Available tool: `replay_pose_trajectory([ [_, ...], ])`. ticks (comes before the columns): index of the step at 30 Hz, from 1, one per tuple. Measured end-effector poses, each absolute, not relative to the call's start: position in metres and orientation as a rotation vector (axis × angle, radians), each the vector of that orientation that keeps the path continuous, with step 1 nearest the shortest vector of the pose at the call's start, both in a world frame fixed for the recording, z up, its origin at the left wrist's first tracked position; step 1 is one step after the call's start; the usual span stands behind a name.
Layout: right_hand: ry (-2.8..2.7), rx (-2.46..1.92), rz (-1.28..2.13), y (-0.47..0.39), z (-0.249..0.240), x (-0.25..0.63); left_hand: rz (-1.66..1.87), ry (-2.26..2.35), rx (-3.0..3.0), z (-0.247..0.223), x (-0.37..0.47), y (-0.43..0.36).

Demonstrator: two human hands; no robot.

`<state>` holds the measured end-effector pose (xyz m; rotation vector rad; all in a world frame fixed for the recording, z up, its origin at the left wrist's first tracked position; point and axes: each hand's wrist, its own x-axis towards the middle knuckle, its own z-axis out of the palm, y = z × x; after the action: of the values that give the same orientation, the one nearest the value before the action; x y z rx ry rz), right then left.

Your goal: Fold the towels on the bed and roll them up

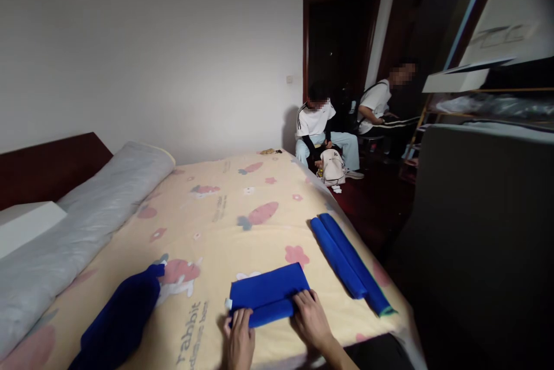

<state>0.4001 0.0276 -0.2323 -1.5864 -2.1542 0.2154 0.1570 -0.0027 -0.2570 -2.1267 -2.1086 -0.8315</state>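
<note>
A blue towel point(270, 284) lies on the bed in front of me, its near edge rolled into a thick fold. My left hand point(240, 332) grips the left end of that roll, fingers curled over it. At the right end, my right hand point(312, 319) is closed over the roll in the same way. A small white tag shows at the towel's left edge. To the right lie two rolled blue towels point(340, 254), side by side near the bed's edge. Another blue towel point(123, 315) lies crumpled on the left.
The bed point(216, 254) has a yellow sheet with rabbit and carrot prints. A long grey wrapped roll point(90, 223) lies by the headboard, near a white box point(30, 223). Two people sit beyond the bed, one by a white backpack point(332, 167). A dark panel point(480, 231) stands right.
</note>
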Motion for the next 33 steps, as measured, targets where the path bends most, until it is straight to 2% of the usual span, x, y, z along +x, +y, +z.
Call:
replay_pose_trajectory([
  [6, -2.205, -1.664, 0.377, 0.026, -0.219, 0.396, -0.745, -2.179, -2.161, -0.238, 0.156, -0.006],
  [10, -2.229, -1.549, 0.371, 0.028, -0.231, 0.405, -0.726, -2.223, -2.147, -0.248, 0.146, -0.004],
  [16, -2.14, -1.4, 0.098, 0.019, -0.256, 0.399, -0.788, -2.184, -1.904, -0.266, 0.156, -0.005],
  [21, -2.299, -1.202, 0.225, 0.008, -0.249, 0.363, -0.762, -1.936, -2.238, -0.278, 0.19, -0.007],
  [26, -2.36, -1.215, 0.271, 0.021, -0.245, 0.379, -0.545, -1.968, -2.287, -0.28, 0.176, -0.004],
  [33, -2.226, -1.501, 0.288, 0.024, -0.266, 0.421, -0.411, -2.142, -2.077, -0.287, 0.139, -0.007],
])
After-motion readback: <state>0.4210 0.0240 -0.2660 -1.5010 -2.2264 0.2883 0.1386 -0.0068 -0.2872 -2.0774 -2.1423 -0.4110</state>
